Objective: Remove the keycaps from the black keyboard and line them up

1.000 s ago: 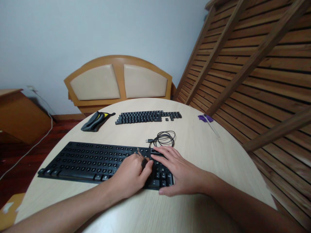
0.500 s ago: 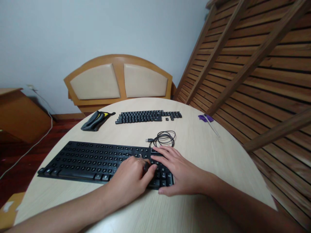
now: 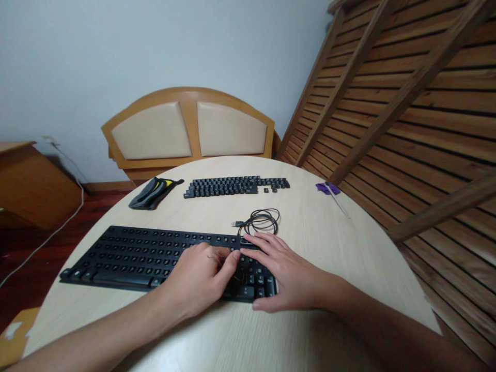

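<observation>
A black keyboard (image 3: pixel 127 253) lies near the front of the table, most of its keycaps off and bare stems showing; the space bar and some bottom-row and number-pad caps are on. My left hand (image 3: pixel 203 281) is closed over the section left of the number pad, fingers curled under and thumb pointing right. Whatever its fingertips hold, if anything, is hidden. My right hand (image 3: pixel 289 274) lies open across the keyboard's right end, fingers spread, thumb by the front edge. Removed black keycaps (image 3: pixel 220 187) stand in rows farther back.
Behind the keyboard is its coiled cable (image 3: pixel 263 221) with a USB plug. A black and yellow pouch (image 3: pixel 153 194) sits at the back left. On the right lies a purple cloth (image 3: pixel 325 189) with a thin pale tool (image 3: pixel 339 201) across it. A wooden slatted panel (image 3: pixel 406 103) borders the table's right side.
My left hand has shifted slightly left and away from me, its thumb moving off the number pad's edge. My right hand has stayed in place.
</observation>
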Demonstrator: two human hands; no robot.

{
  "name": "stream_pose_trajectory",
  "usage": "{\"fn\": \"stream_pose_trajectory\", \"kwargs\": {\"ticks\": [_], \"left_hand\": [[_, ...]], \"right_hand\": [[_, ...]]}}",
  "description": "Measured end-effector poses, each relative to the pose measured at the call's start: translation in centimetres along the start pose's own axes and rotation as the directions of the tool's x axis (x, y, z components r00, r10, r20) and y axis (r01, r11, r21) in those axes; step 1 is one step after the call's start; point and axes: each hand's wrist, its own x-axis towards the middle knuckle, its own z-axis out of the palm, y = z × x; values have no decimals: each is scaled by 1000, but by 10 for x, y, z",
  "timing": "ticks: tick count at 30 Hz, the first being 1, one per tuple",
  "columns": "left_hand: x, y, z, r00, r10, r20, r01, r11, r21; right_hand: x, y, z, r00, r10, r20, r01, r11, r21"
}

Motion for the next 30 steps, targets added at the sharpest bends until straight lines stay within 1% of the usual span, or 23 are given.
{"fn": "stream_pose_trajectory", "kwargs": {"ticks": [2,4,7,9,11,15,20,24,27,30], "left_hand": [[1,0,-3,1000,-15,-8,15,1000,-5],[1,-1,-4,999,-26,-28,25,999,-48],[0,-2,-2,999,-29,-33,21,978,-206],[-1,-2,1,1000,-28,-6,24,949,-313],[-2,-2,4,1000,-23,17,27,926,-377],[-3,-1,5,999,1,33,13,913,-407],[-2,2,4,997,67,31,-50,922,-383],[0,2,7,994,97,43,-75,927,-368],[1,-2,12,993,109,38,-83,905,-417],[5,-9,19,995,92,40,-57,845,-532]], "right_hand": [[0,0,0,1000,1,-4,-1,1000,2],[0,0,0,1000,-1,-7,1,1000,2],[0,1,0,1000,-3,-8,3,1000,-4],[0,1,1,1000,-5,-5,5,1000,-11],[0,1,1,1000,-5,-2,5,1000,-14],[0,0,0,1000,-4,-4,4,1000,-6],[0,-1,-1,1000,-2,-4,2,1000,4],[0,0,-1,1000,-2,-9,2,1000,8],[0,0,-1,1000,3,-4,-3,1000,11],[-1,-1,-3,1000,-11,-21,12,999,40]]}}
